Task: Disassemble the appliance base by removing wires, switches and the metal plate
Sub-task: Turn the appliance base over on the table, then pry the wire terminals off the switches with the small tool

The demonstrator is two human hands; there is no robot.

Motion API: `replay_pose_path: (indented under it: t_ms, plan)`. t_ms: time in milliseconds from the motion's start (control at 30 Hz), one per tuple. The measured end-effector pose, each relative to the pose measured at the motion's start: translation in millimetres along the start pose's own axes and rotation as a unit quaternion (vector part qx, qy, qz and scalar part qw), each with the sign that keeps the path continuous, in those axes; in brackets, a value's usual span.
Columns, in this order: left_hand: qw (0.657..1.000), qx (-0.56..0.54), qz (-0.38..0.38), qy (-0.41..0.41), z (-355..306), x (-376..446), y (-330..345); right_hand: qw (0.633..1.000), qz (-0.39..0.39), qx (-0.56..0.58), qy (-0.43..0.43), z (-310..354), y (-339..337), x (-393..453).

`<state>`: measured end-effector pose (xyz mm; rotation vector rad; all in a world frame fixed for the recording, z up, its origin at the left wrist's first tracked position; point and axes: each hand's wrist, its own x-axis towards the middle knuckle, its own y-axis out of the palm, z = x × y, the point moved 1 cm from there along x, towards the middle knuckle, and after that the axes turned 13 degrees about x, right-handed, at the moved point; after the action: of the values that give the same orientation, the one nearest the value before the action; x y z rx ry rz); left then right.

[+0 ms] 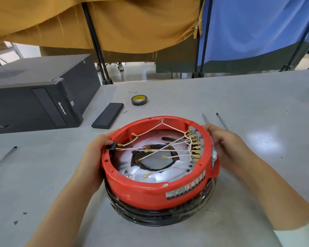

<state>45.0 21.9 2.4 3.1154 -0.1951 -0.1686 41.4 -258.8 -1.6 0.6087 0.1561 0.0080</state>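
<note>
A round red appliance base (141, 189) with a black lower ring stands on the grey table, open side up. Inside, white wires (168, 148) with gold ring terminals run across a shiny metal plate (132, 171) to a row of brass switch terminals (194, 147) at the right wall. A black socket block (112, 147) sits at the left wall. My left hand (92, 157) grips the base's left rim by that block. My right hand (227, 145) holds the right rim beside the switch.
Two thin screwdrivers (222, 121) lie behind my right hand. A black tape roll (140, 100), a flat black case (108, 115) and a small screw lie at the back. A dark computer tower (34, 93) lies at left. A pen (3, 160) lies left.
</note>
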Motion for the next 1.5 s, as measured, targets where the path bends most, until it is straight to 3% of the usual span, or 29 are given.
replay_pose_path:
  t_ms: [100,267,367,467,567,667,700,767,833,933,1033,1100,1167,1233,1367,1433,1500]
  plan:
    - [1.0,0.006,-0.014,-0.004,1,3,0,1.0,0.02,0.006,0.013,-2,1,1]
    - [0.998,0.051,-0.023,0.005,3,8,5,0.988,-0.022,-0.155,-0.013,-8,-4,7]
    - [0.981,0.183,-0.059,-0.036,-6,23,-3,0.964,-0.015,-0.262,-0.039,-4,-10,13]
    - [0.948,0.297,-0.108,0.041,-13,22,-9,0.958,0.066,-0.278,-0.006,9,-8,22]
    - [0.918,0.39,-0.032,0.07,-29,27,1,0.949,0.116,-0.292,0.039,24,-1,33]
    - [0.914,0.399,0.055,0.051,-34,35,16,0.941,0.022,-0.336,0.013,39,-5,51]
    - [0.917,0.389,0.067,0.049,-32,35,18,0.924,-0.046,-0.378,-0.032,43,-12,59]
    - [0.934,0.348,0.065,0.039,-26,30,17,0.825,-0.145,-0.536,-0.104,47,-25,71]
    - [0.946,0.322,0.041,0.027,-23,26,13,0.733,-0.159,-0.656,-0.081,42,-32,77]
    - [0.95,0.313,-0.003,0.022,-21,18,9,0.696,-0.165,-0.695,-0.07,32,-38,80]
    - [0.95,0.307,-0.043,0.024,-18,9,11,0.71,-0.188,-0.674,-0.077,33,-30,76]
    - [0.949,0.306,-0.072,0.026,-15,2,12,0.757,-0.168,-0.621,-0.115,37,-26,69]
    - [0.938,0.328,-0.104,0.027,-13,-6,14,0.799,-0.12,-0.565,-0.167,44,-16,55]
    - [0.909,0.398,-0.125,0.025,-12,-13,15,0.816,-0.064,-0.536,-0.206,49,-1,36]
    - [0.868,0.477,-0.127,0.047,-25,-19,17,0.848,0.034,-0.488,-0.204,51,26,3]
    - [0.875,0.45,-0.125,0.124,-41,-16,21,0.859,0.062,-0.472,-0.19,49,38,-8]
    - [0.904,0.386,-0.08,0.165,-58,-9,29,0.86,0.081,-0.468,-0.184,46,48,-14]
